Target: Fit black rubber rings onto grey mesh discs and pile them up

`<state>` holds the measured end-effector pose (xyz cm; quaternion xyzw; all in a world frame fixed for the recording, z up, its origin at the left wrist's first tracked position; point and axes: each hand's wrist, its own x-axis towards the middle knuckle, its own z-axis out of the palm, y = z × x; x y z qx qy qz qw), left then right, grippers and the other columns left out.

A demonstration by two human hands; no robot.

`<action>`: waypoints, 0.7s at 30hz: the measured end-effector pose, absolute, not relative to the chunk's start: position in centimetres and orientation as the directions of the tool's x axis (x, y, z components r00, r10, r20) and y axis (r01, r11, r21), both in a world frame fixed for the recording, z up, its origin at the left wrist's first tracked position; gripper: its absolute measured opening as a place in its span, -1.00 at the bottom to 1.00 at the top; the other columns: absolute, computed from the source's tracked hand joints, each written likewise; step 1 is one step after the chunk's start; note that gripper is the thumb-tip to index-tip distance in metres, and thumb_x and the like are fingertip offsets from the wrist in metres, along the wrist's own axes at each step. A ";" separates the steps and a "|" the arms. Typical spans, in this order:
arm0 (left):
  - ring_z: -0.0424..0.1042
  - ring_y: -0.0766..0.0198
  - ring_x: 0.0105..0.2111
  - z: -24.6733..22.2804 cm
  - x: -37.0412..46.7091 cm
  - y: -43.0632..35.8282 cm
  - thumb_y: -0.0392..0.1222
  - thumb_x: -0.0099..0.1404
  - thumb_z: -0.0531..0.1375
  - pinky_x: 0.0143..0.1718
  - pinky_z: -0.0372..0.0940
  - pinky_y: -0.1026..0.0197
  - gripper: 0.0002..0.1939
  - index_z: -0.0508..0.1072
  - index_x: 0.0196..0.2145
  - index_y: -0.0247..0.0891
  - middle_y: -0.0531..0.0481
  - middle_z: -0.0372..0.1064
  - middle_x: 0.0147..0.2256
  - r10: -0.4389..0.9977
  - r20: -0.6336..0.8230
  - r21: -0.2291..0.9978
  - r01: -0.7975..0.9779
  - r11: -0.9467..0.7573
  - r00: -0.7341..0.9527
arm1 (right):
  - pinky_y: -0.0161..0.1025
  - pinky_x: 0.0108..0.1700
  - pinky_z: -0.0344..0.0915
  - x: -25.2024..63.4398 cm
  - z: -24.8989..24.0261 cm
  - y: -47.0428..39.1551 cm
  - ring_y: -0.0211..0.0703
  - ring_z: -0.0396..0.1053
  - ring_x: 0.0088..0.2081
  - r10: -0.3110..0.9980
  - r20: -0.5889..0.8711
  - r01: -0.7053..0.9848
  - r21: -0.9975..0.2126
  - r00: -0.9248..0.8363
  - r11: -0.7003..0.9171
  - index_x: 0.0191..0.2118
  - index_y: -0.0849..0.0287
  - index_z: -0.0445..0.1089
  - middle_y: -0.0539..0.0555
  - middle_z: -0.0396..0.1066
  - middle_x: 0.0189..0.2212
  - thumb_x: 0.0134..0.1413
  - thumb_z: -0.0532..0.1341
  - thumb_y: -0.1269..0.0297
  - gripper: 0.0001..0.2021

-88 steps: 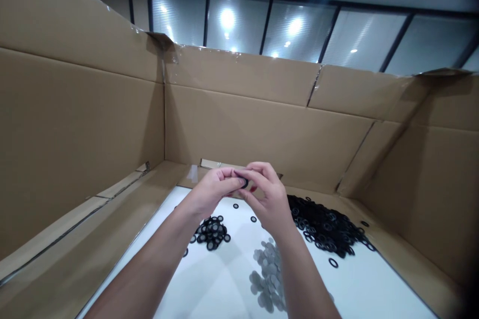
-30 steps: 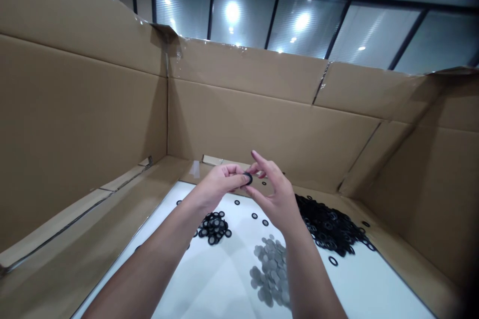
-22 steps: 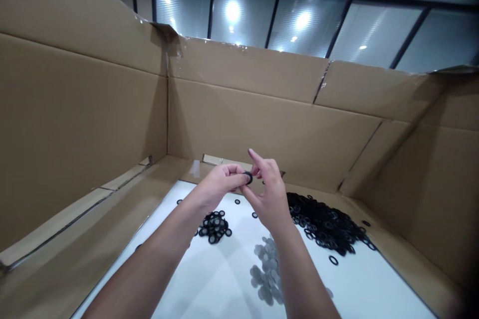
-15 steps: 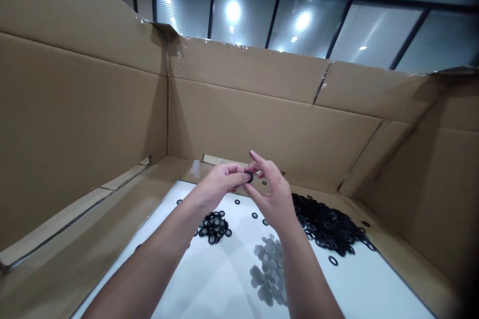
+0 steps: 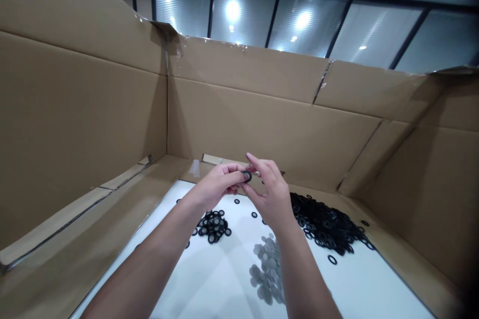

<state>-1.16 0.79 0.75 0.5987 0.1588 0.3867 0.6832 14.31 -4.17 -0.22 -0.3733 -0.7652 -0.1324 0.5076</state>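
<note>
The work now is prob. a fiddly one: a small black ring (image 5: 247, 175) is up off the white board (image 5: 217, 284), w/ both hands at it. L hand (image 5: 217, 184) has it in a pinch, thumb on the front, fingers bent in behind. R hand (image 5: 271, 192) is part bent, thumb and fingertips right by the ring, pointer poking up. Can't tell if R hand grips too, bc the tips overlap there. Ring's middle looks a bit grey, but it's too small to say if a disc sits in it. Next move, I'd guess, calls for a firm L pinch and soft, careful R fingertips, bc the ring is thin and could slip.

Stuff: big heap of black rings (image 5: 329, 224) on the R side, round w/ open holes, dark and a bit shiny, prob. rubber or plastic. One loose ring (image 5: 332, 259) lies near it. Pile of grey discs (image 5: 267, 274) is flat, thin, dull, part hid by the R arm. Smaller pile of rings w/ grey middles (image 5: 212, 227) is on the L, a few strays about. Cardboard walls (image 5: 243, 114) are brown, flat, w/ creases and shiny tape bits up top.
</note>
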 end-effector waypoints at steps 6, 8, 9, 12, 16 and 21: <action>0.13 0.46 -0.53 0.7 -1.1 0.8 -0.16 0.15 0.32 -0.45 0.04 0.31 -0.82 0.42 -0.44 -0.31 0.13 0.24 -0.48 0.709 0.284 0.934 -0.354 -0.052 0.646 | -0.03 -0.01 0.38 14.3 -0.1 -4.3 -0.07 0.35 -0.04 0.436 0.874 0.695 -0.178 -0.213 0.697 0.29 -0.13 0.11 0.08 0.35 -0.06 0.18 0.21 0.46 -0.39; 0.17 0.45 -0.51 0.7 -1.2 0.7 -0.15 0.15 0.33 -0.42 0.08 0.31 -0.82 0.44 -0.43 -0.30 0.11 0.28 -0.46 0.702 0.303 0.927 -0.369 -0.061 0.645 | -0.06 -0.02 0.38 14.3 0.0 -4.3 -0.08 0.35 -0.05 0.437 0.875 0.690 -0.186 -0.208 0.700 0.28 -0.12 0.12 0.08 0.35 -0.06 0.17 0.22 0.46 -0.39; 0.20 0.44 -0.49 0.7 -1.3 0.7 -0.14 0.15 0.34 -0.40 0.10 0.31 -0.82 0.46 -0.42 -0.30 0.10 0.30 -0.44 0.702 0.312 0.925 -0.373 -0.071 0.640 | -0.07 -0.03 0.38 14.3 0.0 -4.4 -0.09 0.35 -0.06 0.438 0.875 0.686 -0.191 -0.205 0.702 0.28 -0.11 0.13 0.08 0.35 -0.06 0.17 0.23 0.46 -0.39; 0.26 0.41 -0.42 0.8 -1.6 0.8 -0.11 0.16 0.35 -0.34 0.16 0.30 -0.80 0.53 -0.34 -0.29 0.03 0.37 -0.37 0.702 0.322 0.926 -0.366 -0.094 0.635 | -0.09 -0.05 0.39 14.3 0.2 -4.5 -0.10 0.37 -0.11 0.424 0.889 0.679 -0.203 -0.175 0.706 0.26 -0.09 0.16 0.07 0.37 -0.11 0.16 0.25 0.43 -0.41; 0.28 0.39 -0.43 0.9 -2.1 1.0 -0.03 0.21 0.32 -0.33 0.18 0.28 -0.75 0.53 -0.34 -0.32 -0.01 0.39 -0.37 0.678 0.322 0.927 -0.365 -0.085 0.661 | -0.09 -0.07 0.36 14.2 0.6 -4.8 -0.10 0.36 -0.15 0.408 0.902 0.691 -0.208 -0.139 0.693 0.23 -0.06 0.19 0.07 0.40 -0.15 0.17 0.27 0.36 -0.46; 0.23 0.38 -0.45 1.1 -2.0 0.7 -0.01 0.26 0.27 -0.35 0.15 0.29 -0.73 0.42 -0.41 -0.28 0.08 0.26 -0.48 0.724 0.456 0.886 -0.337 -0.318 0.518 | -0.23 -0.28 0.27 14.7 0.8 -5.1 -0.16 0.35 -0.30 0.502 0.862 0.696 -0.322 -0.064 0.642 -0.07 0.10 0.36 0.05 0.39 -0.29 0.26 0.18 0.23 -0.83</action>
